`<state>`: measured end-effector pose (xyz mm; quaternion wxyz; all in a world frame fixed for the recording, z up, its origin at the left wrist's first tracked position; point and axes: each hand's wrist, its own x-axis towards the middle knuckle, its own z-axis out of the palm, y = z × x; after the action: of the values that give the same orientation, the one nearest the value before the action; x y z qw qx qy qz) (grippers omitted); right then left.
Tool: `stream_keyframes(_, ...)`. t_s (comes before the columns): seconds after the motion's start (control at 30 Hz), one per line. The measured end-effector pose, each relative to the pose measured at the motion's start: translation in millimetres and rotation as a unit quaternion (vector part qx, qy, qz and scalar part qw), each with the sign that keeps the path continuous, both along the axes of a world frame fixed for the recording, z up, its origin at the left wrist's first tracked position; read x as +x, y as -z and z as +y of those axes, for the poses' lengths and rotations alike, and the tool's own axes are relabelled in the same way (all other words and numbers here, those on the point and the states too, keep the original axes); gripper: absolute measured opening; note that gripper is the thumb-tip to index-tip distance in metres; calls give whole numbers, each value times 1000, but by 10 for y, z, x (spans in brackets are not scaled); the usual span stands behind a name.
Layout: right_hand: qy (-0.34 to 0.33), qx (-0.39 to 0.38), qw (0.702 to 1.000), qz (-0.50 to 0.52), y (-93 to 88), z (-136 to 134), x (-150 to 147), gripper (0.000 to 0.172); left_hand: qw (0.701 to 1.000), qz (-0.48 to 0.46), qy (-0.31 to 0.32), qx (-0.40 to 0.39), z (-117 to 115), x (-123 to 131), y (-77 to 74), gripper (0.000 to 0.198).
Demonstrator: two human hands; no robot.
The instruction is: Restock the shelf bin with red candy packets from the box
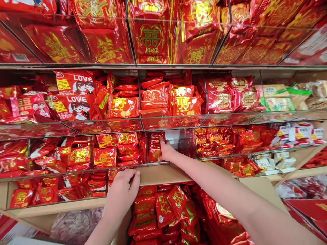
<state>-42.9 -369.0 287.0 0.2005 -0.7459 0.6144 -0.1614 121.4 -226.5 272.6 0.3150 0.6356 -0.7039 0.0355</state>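
Our right arm comes in long and nearly straight from the low right corner, and our right hand (167, 150) is inside a clear bin (185, 144) on the shelf. Its fingers are a bit bent, with the thumb down low, and it touches the right side of a row of packs (154, 148). We cannot tell if it has hold of any. Our left arm comes up from below, and our left hand (124, 185) lies palm down at the top corner of a brown box (166, 174), fingers curled and thumb tucked close. We cannot tell if it grips the edge. The row of packs sits on the left side of the bin, and the right side has a bare, pale floor. These packs are thin, shiny and red with light marks, all squeezed tight together. In the box, we see a pile of red bags (163, 207) with gold signs, some tipped over. The bin to the left holds red and gold sweets (105, 156), and the one to the right holds little gold-marked packets (214, 139).
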Motion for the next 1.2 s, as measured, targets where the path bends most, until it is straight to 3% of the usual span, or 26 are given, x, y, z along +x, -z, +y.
stream_keyframes(0.17,-13,6,1000,0,-10,30,-49,122,1000,-11,8,-4,-3,-24,-55,29)
stream_keyframes(0.23,-22,-15,1000,-4,-90,89,-104,115,1000,-15,11,-9,-3,-40,-83,28)
stream_keyframes(0.33,-52,-85,995,-20,-301,337,-252,74,1000,-18,12,-19,1,-61,-101,26)
stream_keyframes(0.4,-95,-131,986,-36,-420,646,-382,41,1000,-12,7,-21,6,-73,-97,25)
stream_keyframes(0.5,-194,-134,970,-52,-361,1234,-553,22,1000,-4,-1,-22,15,-83,-83,24)
stream_keyframes(0.57,-266,-87,960,-27,-125,1563,-596,23,1000,-8,-5,-22,19,-86,-75,25)
stream_keyframes(0.67,-178,16,980,90,333,1767,-517,43,1000,-17,-4,-20,24,-88,-73,27)
stream_keyframes(0.77,-96,56,985,136,627,1675,-376,77,999,-30,-8,-18,33,-101,-86,27)
stream_keyframes(0.83,-73,55,986,140,684,1567,-345,76,999,-39,-13,-20,41,-117,-97,28)
stream_keyframes(0.97,-85,60,987,126,636,1445,-480,51,998,-53,-17,-30,55,-141,-100,29)
stream_keyframes(1.07,-79,64,988,113,626,1438,-592,42,997,-62,-12,-36,51,-134,-87,30)
stream_keyframes(1.13,-65,65,990,103,657,1445,-602,46,997,-65,-4,-40,34,-115,-82,29)
stream_keyframes(1.2,-47,68,992,96,702,1446,-566,62,997,-66,3,-48,16,-90,-90,28)
